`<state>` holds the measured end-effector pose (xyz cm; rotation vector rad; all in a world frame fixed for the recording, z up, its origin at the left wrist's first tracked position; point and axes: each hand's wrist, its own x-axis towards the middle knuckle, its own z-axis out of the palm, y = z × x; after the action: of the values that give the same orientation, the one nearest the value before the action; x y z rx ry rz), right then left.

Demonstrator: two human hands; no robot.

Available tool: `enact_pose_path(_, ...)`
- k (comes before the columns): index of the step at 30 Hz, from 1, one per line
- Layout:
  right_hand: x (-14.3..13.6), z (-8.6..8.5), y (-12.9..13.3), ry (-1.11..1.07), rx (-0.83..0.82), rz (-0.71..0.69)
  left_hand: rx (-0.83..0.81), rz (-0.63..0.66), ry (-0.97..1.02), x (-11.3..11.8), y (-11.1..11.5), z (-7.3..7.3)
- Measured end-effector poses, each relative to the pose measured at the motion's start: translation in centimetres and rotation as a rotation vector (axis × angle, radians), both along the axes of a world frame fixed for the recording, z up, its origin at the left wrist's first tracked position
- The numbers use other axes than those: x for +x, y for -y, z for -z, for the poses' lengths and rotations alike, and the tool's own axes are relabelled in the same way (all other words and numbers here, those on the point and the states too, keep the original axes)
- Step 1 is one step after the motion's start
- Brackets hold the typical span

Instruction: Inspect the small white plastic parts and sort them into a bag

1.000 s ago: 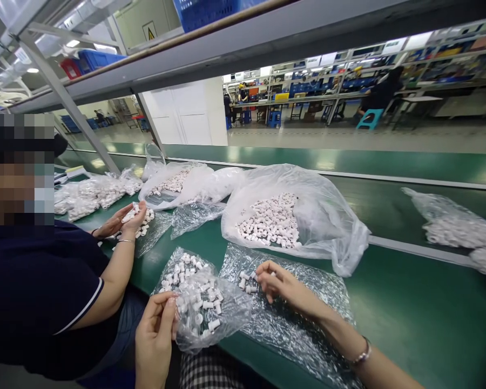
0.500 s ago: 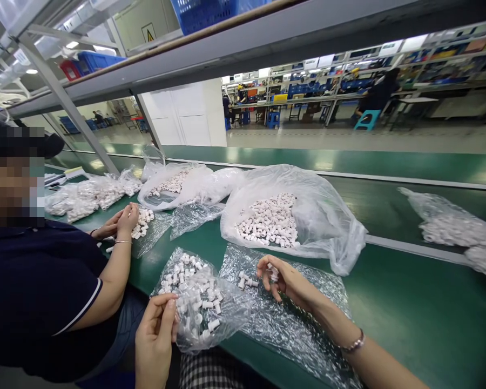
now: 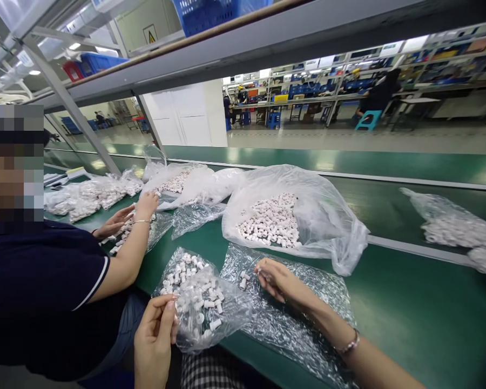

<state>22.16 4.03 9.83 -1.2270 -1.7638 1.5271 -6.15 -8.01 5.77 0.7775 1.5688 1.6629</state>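
The left hand is pinching the near edge of a small clear plastic bag between thumb and fingertips, fingers closed on the film; the bag is lying at the near edge of the green workbench and is holding small white plastic sleeves. Just beyond and to the right, the right hand is resting on a flat sheet of crinkled clear film, its fingers curling loosely over a few loose white sleeves; whether it is gripping one cannot be told. Farther back, a large open bag is showing a heap of the same white parts. To the left, a co-worker's hand is reaching among more bags. Another filled bag is lying at far right.
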Motion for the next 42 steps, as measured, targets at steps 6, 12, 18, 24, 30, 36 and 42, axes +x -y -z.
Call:
enact_pose_path(6, -1.2, -0.4, -1.6, 0.180, 0.180, -0.063, 0.029, 0.003, -0.005, -0.1, 0.1, -0.4)
enact_pose_path(12, -3.4, 0.9, -2.2, 0.637, 0.525, -0.157, 0.025, -0.001, -0.009, -0.4, 0.4, 0.1)
enact_pose_path(18, -1.8, 0.5, -2.8, 0.354, 0.261, -0.080, 0.030, -0.028, -0.013, -0.2, 0.3, -0.2)
enact_pose_path(24, 0.0, 0.0, -2.3, -0.105, -0.149, -0.061, -0.007, -0.011, -0.004, 0.1, 0.1, -0.5)
enact_pose_path(30, -1.5, 1.8, -0.5, 0.570, 0.586, -0.256, 0.019, 0.027, 0.025, 0.1, 0.2, -0.6)
enact_pose_path(36, -2.1, -0.2, 0.4, 0.848, 0.679, -0.229, 0.013, 0.060, 0.091, 1.3, -0.5, -1.7)
enact_pose_path(42, -1.8, -11.0, 3.6, 0.378, 0.428, -0.280, 0.041, 0.094, 0.044, 3.1, -2.0, -4.6)
